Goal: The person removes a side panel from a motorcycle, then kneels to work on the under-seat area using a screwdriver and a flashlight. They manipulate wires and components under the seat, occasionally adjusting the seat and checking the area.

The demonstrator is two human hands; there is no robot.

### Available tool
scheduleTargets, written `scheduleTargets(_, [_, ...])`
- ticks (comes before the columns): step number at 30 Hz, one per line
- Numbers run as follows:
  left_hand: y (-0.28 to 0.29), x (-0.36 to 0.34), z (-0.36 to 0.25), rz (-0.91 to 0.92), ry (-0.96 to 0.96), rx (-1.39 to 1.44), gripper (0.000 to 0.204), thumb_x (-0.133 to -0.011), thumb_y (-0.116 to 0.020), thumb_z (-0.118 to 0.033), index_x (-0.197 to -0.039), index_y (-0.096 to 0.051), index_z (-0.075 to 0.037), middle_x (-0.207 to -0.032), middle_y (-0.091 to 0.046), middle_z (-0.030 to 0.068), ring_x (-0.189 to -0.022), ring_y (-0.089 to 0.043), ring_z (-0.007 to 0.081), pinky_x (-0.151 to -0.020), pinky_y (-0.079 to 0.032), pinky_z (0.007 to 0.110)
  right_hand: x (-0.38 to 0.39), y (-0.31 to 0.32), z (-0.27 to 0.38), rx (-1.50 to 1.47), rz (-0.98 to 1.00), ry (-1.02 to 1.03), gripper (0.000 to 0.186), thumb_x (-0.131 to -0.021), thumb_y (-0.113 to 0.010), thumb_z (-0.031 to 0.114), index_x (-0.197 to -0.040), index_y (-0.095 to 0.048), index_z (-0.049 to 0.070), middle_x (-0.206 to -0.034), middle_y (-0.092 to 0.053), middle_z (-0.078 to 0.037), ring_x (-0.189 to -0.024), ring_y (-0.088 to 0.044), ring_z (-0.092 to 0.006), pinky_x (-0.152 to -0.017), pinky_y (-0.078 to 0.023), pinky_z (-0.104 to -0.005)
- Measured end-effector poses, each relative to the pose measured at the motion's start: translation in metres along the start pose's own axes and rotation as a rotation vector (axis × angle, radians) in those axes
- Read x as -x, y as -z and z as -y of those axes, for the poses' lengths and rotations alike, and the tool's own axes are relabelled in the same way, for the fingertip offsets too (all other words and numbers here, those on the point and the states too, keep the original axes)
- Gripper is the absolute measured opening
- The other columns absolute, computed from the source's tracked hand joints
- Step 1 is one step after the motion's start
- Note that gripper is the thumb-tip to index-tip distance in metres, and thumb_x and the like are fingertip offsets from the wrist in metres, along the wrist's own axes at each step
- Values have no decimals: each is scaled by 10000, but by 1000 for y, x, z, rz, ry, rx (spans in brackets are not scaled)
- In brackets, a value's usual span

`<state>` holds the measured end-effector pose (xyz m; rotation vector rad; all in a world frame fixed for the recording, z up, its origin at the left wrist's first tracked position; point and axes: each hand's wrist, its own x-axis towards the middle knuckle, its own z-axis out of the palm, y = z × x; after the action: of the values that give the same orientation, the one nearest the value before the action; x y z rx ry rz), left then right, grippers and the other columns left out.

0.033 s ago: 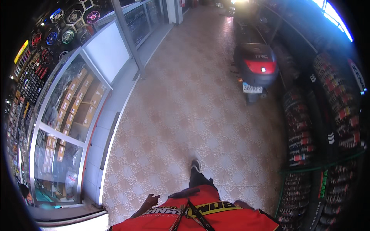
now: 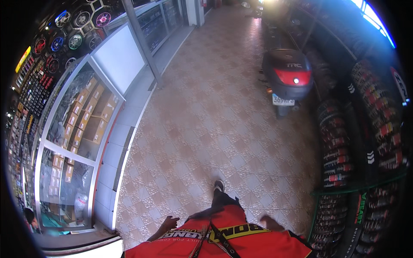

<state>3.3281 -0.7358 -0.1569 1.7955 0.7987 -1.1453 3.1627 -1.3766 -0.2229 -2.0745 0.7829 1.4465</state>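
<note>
My left hand (image 2: 170, 222) hangs low in front of my red shirt (image 2: 215, 234), beside my left hip. Its fingers are loosely bent and a little apart, with nothing visible in them. On the other side, my right hand (image 2: 272, 223) sticks out past the shirt's right edge over the tiled floor (image 2: 211, 116). Motion smears it, so its fingers cannot be made out. Neither hand touches any object that I can see. Below the shirt, a dark trouser leg (image 2: 222, 199) and a shoe (image 2: 219, 185) show on the floor.
On the left stands a glass display case (image 2: 66, 150) with cardboard boxes inside, below a wall of wheel rims (image 2: 75, 41). A person's head (image 2: 30, 215) shows at lower left. A motorbike's black top box (image 2: 286, 64) is ahead right. Stacked tyres (image 2: 337, 159) line the right side.
My right hand has swung forward, further out from the shirt's edge. The left hand has stayed nearly in place. The top box and tyres sit slightly further right in view.
</note>
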Motion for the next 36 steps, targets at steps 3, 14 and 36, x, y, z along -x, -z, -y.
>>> scheduleTargets(3, [17, -33, -120, -28, -78, 125, 827, -841, -776, -306, -1468, -295, -64, -863, -638, 139, -697, -631, 226, -588, -543, 422, -57, 238, 181, 526, -341, 316, 496, -975, -433, 457, -1246, -656, 107, -1316, -608, -169, -1225, -573, -337, -1060, -422, -453])
scheduleTargets(14, [71, -193, -580, -12, -275, -72, 848, -814, -796, -334, -1440, -336, 5, -934, -670, 199, -745, -665, 257, -579, -554, 385, -12, 715, 544, -258, -839, 767, 476, -960, -553, 456, -1214, -660, 67, -1172, -679, -198, -1106, -643, -346, -949, -488, -430])
scheduleTargets(36, [181, -439, -1352, -19, -205, -17, 792, -822, -786, -281, -1444, -359, -39, -901, -662, 165, -740, -661, 232, -614, -556, 364, -342, 1296, 839, -31, -505, 298, 447, -988, -498, 371, -1217, -639, 14, -1243, -646, -213, -1147, -618, -352, -968, -466, -447])
